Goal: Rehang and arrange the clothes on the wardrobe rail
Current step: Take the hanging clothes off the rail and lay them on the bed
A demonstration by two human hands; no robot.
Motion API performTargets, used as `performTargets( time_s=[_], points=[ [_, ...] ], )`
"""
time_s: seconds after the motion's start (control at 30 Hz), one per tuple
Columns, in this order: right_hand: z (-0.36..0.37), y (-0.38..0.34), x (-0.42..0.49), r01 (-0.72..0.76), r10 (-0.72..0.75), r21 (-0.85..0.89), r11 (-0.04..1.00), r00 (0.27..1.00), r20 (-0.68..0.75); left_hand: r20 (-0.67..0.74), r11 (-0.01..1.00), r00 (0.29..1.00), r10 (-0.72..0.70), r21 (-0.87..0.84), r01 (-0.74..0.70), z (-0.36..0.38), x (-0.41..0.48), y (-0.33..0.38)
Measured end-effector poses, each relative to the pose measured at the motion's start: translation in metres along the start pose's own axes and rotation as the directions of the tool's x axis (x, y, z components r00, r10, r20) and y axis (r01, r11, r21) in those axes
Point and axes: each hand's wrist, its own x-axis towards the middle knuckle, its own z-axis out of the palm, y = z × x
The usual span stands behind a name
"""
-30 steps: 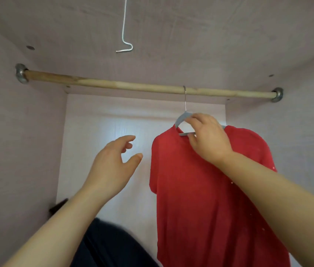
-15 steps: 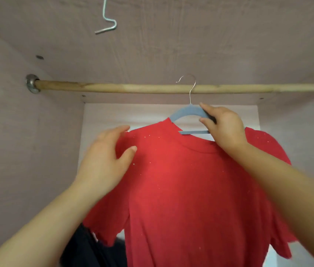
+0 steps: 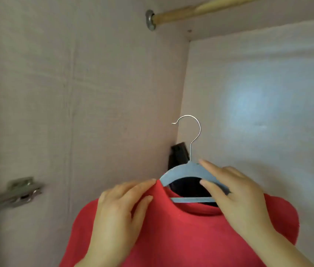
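Two hands of ours hold the shirt up inside the wardrobe, off the rail. We see the red shirt on a blue hanger, low in the middle of the view, its neck opening facing us and its shoulders spread to either side. Our left hand grips the shirt's left shoulder: the fingers are lightly bent over the top edge, one fingertip reaching the collar just beside the hanger's end, and the thumb presses on the front of the cloth. Our right hand holds the hanger by its right arm, the forefinger laid along the top of the arm towards the neck and the thumb tucked beneath it, above the thin crossbar. The wire hook stands upright and free in the air, catching nothing, its open end turned left. We find the wooden rail far above it, at the top right, well apart from the hook, with its left end seated in a metal socket on the side wall. Behind the hanger, in the corner where the side wall meets the back wall, something dark shows, and we cannot tell what it is. A metal hinge sits at the lower left edge.
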Motion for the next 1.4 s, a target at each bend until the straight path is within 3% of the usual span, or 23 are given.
performTargets(
  time_s=[0.17,0.37,0.63,0.8,1.0,1.23,1.4],
  points=[
    [0.070,-0.047,-0.105,-0.062,0.021,0.209,0.976,0.981,0.192,0.050,0.954,0.960,-0.276,0.138,0.267,-0.038,-0.138,-0.023],
    [0.115,-0.115,-0.201,-0.061,-0.093,0.431,0.900,0.940,0.329,0.042,0.818,0.871,-0.489,0.371,0.440,-0.113,-0.258,-0.003],
    [0.133,-0.252,-0.263,0.070,-0.372,0.727,0.683,0.890,0.265,-0.241,0.475,0.700,-0.672,0.585,0.658,-0.234,-0.367,0.067],
    [0.115,-0.360,-0.292,0.166,-0.571,0.883,0.439,0.811,0.131,-0.447,0.242,0.599,-0.664,0.630,0.738,-0.322,-0.420,0.125],
    [0.073,-0.492,-0.322,0.149,-0.760,0.970,0.192,0.648,0.051,-0.646,0.054,0.541,-0.539,0.614,0.787,-0.420,-0.479,0.191],
    [0.043,-0.654,-0.361,0.037,-0.840,0.998,0.049,0.543,0.021,-0.765,-0.099,0.490,-0.417,0.575,0.812,-0.550,-0.535,0.227],
    [0.032,-0.751,-0.378,-0.042,-0.850,0.998,-0.046,0.526,-0.017,-0.787,-0.166,0.499,-0.362,0.582,0.796,-0.636,-0.560,0.232]
  ],
)
